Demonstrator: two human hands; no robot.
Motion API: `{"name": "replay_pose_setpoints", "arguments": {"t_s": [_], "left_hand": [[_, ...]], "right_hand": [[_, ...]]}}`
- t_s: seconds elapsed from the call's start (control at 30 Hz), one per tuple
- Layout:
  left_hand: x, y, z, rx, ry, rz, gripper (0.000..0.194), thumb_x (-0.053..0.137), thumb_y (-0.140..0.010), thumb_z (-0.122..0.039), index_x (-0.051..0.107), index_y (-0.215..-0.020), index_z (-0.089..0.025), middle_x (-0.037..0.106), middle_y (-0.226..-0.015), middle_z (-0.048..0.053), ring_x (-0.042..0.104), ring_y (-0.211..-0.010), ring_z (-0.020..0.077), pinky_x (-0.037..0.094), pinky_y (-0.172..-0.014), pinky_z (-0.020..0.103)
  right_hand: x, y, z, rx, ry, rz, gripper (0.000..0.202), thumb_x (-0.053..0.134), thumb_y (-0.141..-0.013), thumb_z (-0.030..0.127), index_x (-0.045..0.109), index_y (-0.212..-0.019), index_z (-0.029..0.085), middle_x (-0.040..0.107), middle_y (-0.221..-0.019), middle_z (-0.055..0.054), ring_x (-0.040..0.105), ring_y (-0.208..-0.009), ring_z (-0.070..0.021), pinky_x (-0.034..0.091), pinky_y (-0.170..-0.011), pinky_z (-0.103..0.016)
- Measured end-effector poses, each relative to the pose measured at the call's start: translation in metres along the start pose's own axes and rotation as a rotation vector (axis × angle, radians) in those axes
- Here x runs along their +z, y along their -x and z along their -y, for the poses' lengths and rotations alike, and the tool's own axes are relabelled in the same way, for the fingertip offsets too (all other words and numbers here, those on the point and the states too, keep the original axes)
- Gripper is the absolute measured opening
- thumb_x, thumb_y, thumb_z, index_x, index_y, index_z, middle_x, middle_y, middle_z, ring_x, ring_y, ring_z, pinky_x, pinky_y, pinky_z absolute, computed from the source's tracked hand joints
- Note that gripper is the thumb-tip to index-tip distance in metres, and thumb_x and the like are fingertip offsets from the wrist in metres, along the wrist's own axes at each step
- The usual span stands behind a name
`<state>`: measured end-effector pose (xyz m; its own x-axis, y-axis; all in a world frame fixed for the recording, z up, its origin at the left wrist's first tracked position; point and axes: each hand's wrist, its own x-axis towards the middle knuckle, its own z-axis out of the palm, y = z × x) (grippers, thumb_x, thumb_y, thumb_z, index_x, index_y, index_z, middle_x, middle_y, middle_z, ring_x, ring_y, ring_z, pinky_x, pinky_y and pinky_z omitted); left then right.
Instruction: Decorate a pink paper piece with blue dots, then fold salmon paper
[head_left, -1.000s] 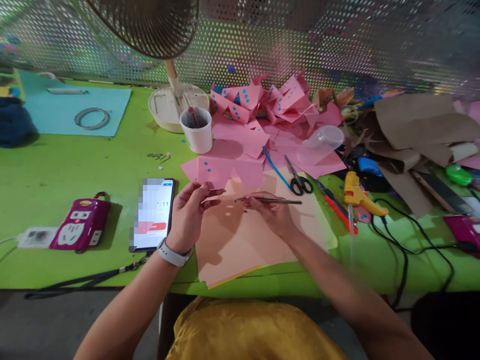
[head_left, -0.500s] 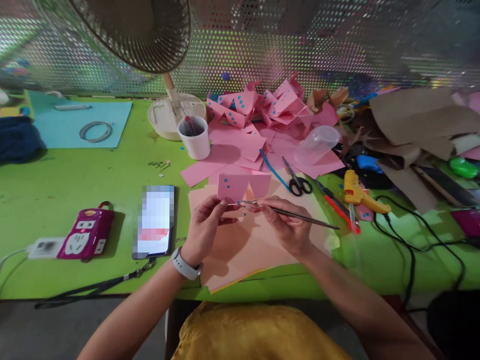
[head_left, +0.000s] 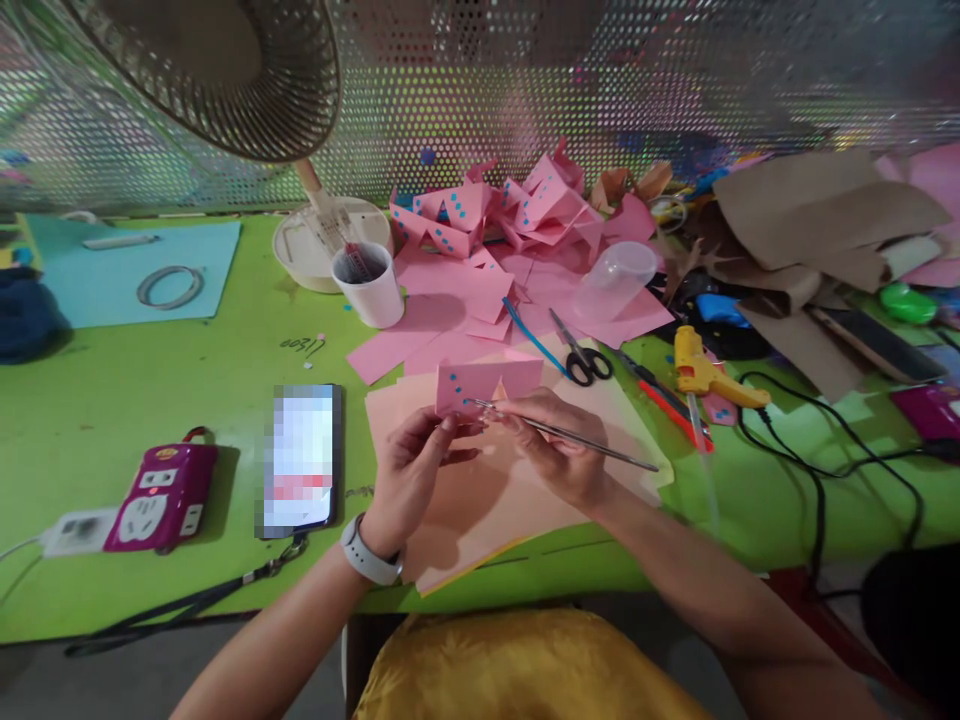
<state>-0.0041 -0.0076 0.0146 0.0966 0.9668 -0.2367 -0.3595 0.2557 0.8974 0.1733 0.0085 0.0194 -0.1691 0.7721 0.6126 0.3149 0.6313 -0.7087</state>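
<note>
Left hand (head_left: 409, 470) and right hand (head_left: 562, 450) are seen over stacked peach paper on a green worktop (head_left: 247, 350), a pink card (head_left: 491, 382) pinched by the left, a thin metal tool (head_left: 592, 442) gripped by the right

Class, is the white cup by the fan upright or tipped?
Upright: the white cylindrical cup stands on the green table, its open rim facing up, a red-marked object inside.

Pink card (head_left: 480, 383) (blue diamonds), green table (head_left: 247, 350).
</note>
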Motion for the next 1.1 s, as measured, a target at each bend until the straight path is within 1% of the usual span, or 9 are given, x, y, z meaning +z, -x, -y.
{"name": "replay_pose_setpoints", "arguments": {"t_s": [0.17, 0.43, 0.6, 0.8, 0.93, 1.1], "left_hand": [[-0.0016, 0.0002, 0.001, 0.007, 0.001, -0.002, 0.025, 0.074, -0.083, -0.039, 0.071, -0.095, -0.018, 0.076, -0.094, 0.005, 0.073, -0.086, 0.0165, 0.063, -0.068, 0.024], [-0.0042, -0.0003, 0.0035, 0.016, 0.008, 0.014, 0.021, 0.072, -0.086, -0.038, 0.072, -0.096, -0.019, 0.075, -0.095, 0.005, 0.073, -0.086, 0.0152, 0.062, -0.069, 0.023], [-0.0036, 0.0001, 0.0034, 0.019, 0.003, 0.02, 0.02, 0.072, -0.086, -0.037, 0.072, -0.096, -0.019, 0.075, -0.095, 0.004, 0.073, -0.087, 0.0149, 0.063, -0.069, 0.023], [-0.0034, 0.0002, 0.0024, 0.026, -0.019, 0.015, 0.02, 0.072, -0.086, -0.037, 0.072, -0.095, -0.018, 0.075, -0.093, 0.005, 0.072, -0.086, 0.0156, 0.063, -0.069, 0.024], [-0.0036, 0.0005, 0.0021, 0.022, -0.032, 0.016, 0.019, 0.071, -0.087, -0.036, 0.072, -0.093, -0.019, 0.075, -0.093, 0.005, 0.072, -0.087, 0.0162, 0.063, -0.069, 0.025], [-0.0031, 0.0002, 0.0016, 0.031, -0.061, 0.019, 0.02, 0.07, -0.087, -0.038, 0.072, -0.094, -0.019, 0.074, -0.094, 0.006, 0.072, -0.087, 0.0166, 0.063, -0.068, 0.025]], "right_hand": [[0.0002, -0.002, 0.0016, -0.068, 0.068, 0.01, 0.018, 0.059, -0.093, 0.016, 0.07, -0.106, 0.023, 0.077, -0.088, -0.003, 0.071, -0.076, -0.0156, 0.056, -0.067, -0.03], [0.0004, -0.0013, 0.0002, -0.113, 0.061, 0.008, 0.022, 0.06, -0.092, 0.013, 0.069, -0.109, 0.024, 0.078, -0.088, -0.002, 0.071, -0.075, -0.0151, 0.056, -0.068, -0.03], [0.0005, -0.0017, -0.0005, -0.119, 0.088, 0.006, 0.022, 0.059, -0.093, 0.015, 0.068, -0.111, 0.024, 0.078, -0.091, -0.002, 0.072, -0.076, -0.015, 0.056, -0.067, -0.03], [0.0, -0.0025, -0.0025, -0.197, 0.126, 0.006, 0.023, 0.061, -0.091, 0.013, 0.068, -0.112, 0.022, 0.078, -0.091, -0.004, 0.071, -0.073, -0.0153, 0.055, -0.067, -0.029], [-0.0003, -0.0018, -0.0036, -0.203, 0.139, 0.018, 0.024, 0.06, -0.092, 0.015, 0.069, -0.113, 0.023, 0.078, -0.091, -0.004, 0.07, -0.074, -0.0168, 0.055, -0.068, -0.031], [-0.0014, -0.0026, -0.0027, -0.214, 0.168, 0.034, 0.02, 0.058, -0.093, 0.017, 0.069, -0.109, 0.023, 0.079, -0.091, -0.004, 0.071, -0.075, -0.0159, 0.055, -0.069, -0.03]]}}
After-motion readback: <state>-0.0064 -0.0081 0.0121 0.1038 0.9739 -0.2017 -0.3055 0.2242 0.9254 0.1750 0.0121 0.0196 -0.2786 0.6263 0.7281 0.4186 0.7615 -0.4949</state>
